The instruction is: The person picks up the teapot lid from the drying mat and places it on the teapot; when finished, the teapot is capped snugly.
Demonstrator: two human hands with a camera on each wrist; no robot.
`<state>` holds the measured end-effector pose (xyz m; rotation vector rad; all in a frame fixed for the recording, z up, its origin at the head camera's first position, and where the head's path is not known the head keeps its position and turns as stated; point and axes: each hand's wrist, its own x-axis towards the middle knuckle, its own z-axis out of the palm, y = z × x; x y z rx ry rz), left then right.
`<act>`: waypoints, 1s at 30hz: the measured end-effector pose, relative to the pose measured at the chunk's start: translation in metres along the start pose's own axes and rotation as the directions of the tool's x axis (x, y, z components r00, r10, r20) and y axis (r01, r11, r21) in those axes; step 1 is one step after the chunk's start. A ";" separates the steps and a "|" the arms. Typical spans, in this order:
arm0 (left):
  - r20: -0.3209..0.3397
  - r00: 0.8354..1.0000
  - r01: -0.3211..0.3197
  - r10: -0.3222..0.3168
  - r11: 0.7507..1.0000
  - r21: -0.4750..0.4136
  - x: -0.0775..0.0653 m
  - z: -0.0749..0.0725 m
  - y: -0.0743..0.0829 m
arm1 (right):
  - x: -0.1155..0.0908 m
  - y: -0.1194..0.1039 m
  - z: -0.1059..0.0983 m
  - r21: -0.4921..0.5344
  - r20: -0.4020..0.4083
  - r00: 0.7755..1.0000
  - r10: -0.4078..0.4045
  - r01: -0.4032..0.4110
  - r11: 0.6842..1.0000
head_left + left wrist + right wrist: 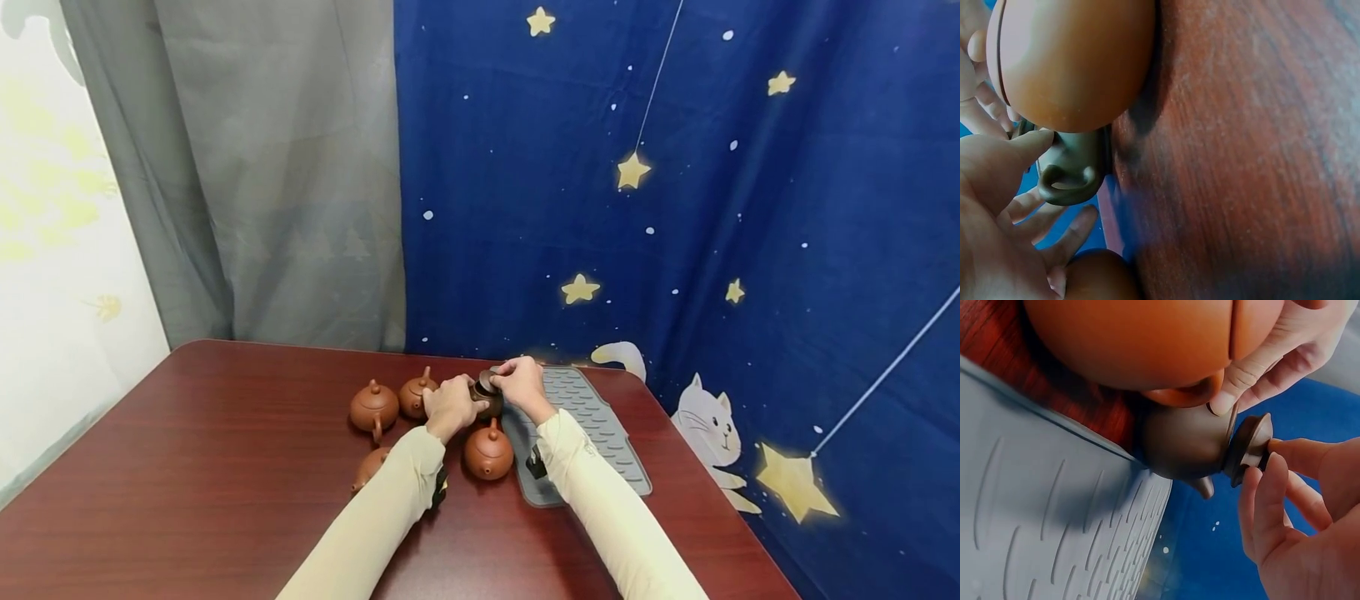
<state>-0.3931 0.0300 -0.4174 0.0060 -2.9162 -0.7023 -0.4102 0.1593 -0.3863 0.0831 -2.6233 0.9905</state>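
A dark brown teapot (1182, 440) stands between the two hands, beside the mat's edge. My left hand (450, 406) holds it, its thumb pressed at the rim and the other fingers reaching along the far side near the looped handle (1072, 187). With thumb and fingertips, my right hand (522, 387) pinches the knob of the dark lid (1250, 450). The lid sits tilted at the pot's mouth, and a spout (1202, 486) shows below it. Right in front is a reddish-brown teapot (488, 456), which partly covers the dark one in both wrist views.
More reddish-brown teapots stand to the left: one (373, 407), a second (414, 400) near the left hand, and a third (369, 468) partly behind the left sleeve. A grey ridged mat (592, 417) lies under the right forearm on the dark red table (225, 467).
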 end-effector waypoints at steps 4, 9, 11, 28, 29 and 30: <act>0.008 1.000 -0.006 0.006 1.000 -0.002 0.000 0.000 0.000 | -0.001 0.001 0.004 0.018 0.014 1.000 0.014 -0.014 1.000; -0.003 1.000 -0.020 0.020 1.000 0.005 -0.004 0.000 0.002 | -0.002 0.008 0.009 -0.001 0.039 0.999 -0.002 0.002 1.000; -0.015 0.999 -0.029 0.029 0.999 0.013 -0.006 0.000 0.003 | -0.002 0.012 0.011 -0.014 0.035 0.999 -0.012 0.013 1.000; -0.046 0.984 -0.173 0.169 0.981 -0.091 -0.006 -0.044 -0.011 | -0.013 0.017 -0.005 0.016 0.077 0.977 -0.201 0.200 0.980; -0.049 0.982 -0.188 0.184 0.977 -0.105 -0.009 -0.049 -0.015 | -0.016 0.016 -0.007 0.014 0.092 0.972 -0.214 0.214 0.977; -0.055 0.979 -0.202 0.197 0.972 -0.117 -0.012 -0.054 -0.019 | -0.019 0.015 -0.009 0.019 0.109 0.968 -0.227 0.226 0.974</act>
